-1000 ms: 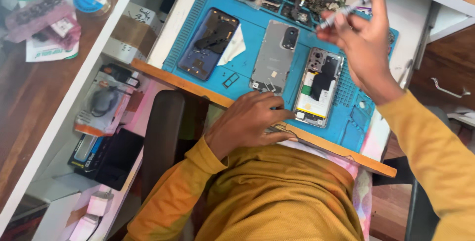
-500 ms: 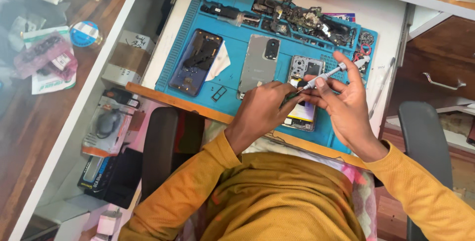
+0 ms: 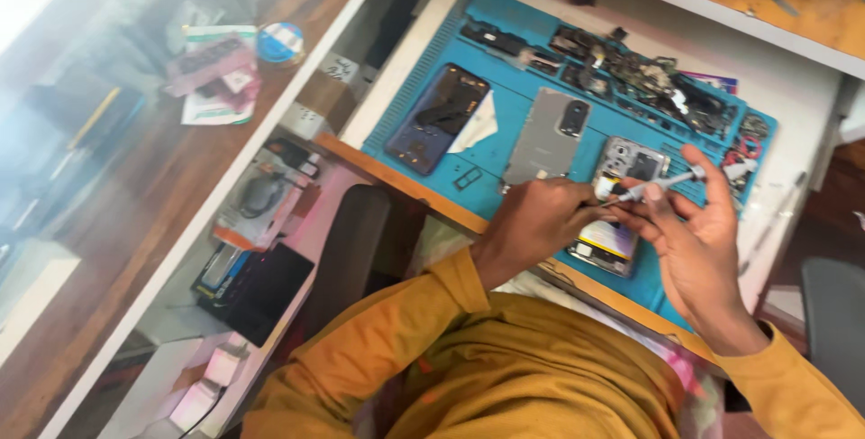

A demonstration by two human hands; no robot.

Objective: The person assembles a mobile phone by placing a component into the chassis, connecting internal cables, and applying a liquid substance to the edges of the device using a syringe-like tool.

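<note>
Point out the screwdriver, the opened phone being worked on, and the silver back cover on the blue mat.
screwdriver (image 3: 662,184), head view, on the middle of its silver shaft.
opened phone (image 3: 631,164), head view, on its exposed upper end near the camera.
silver back cover (image 3: 548,137), head view, on its flat middle.

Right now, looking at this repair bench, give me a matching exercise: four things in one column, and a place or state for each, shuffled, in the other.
Things:
1. screwdriver
2. opened phone
3. grey back cover
4. dark phone

Places or states:
A. near the left end of the blue mat
B. held in the right hand
C. under both hands, insides showing
D. between the dark phone and the opened phone

Pairs: 1-B, 2-C, 3-D, 4-A. The left hand rests at the opened phone.
</note>
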